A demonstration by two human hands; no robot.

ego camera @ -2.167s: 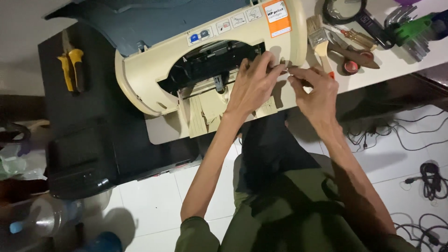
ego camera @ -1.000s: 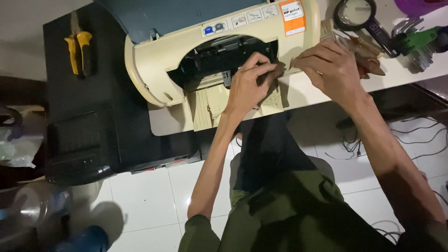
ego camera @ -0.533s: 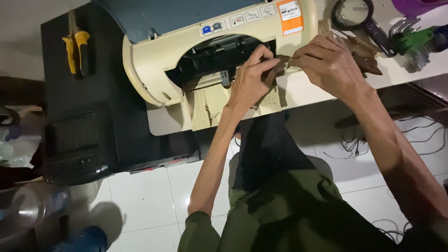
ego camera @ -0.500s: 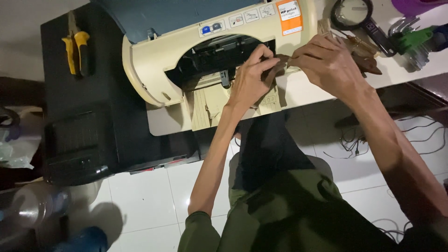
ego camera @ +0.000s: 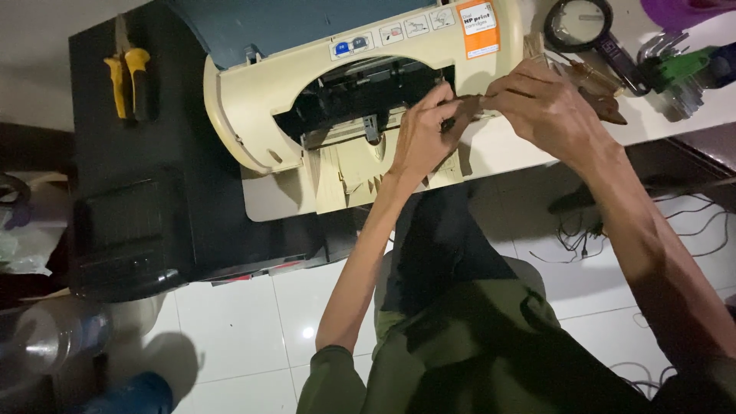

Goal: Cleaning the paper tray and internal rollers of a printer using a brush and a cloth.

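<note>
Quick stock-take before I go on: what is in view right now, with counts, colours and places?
printer: 1, cream with dark lid, on white table, front open
pliers: 1, yellow handles, on black case
black case: 1, left of printer
magnifier: 1, black rim, top right
brush: 1, brown, behind right hand
cables: several, black, floor at right
left hand: at printer opening
right hand: pinching a thin brown thing; unclear what

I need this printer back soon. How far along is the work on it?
Done: the printer has its blue-grey lid raised, exposing the dark bay. In hand: the left hand and right hand work a thin tool at the opening's right edge. Left: the lid is not yet shut, and the pliers and magnifier lie out.
</note>
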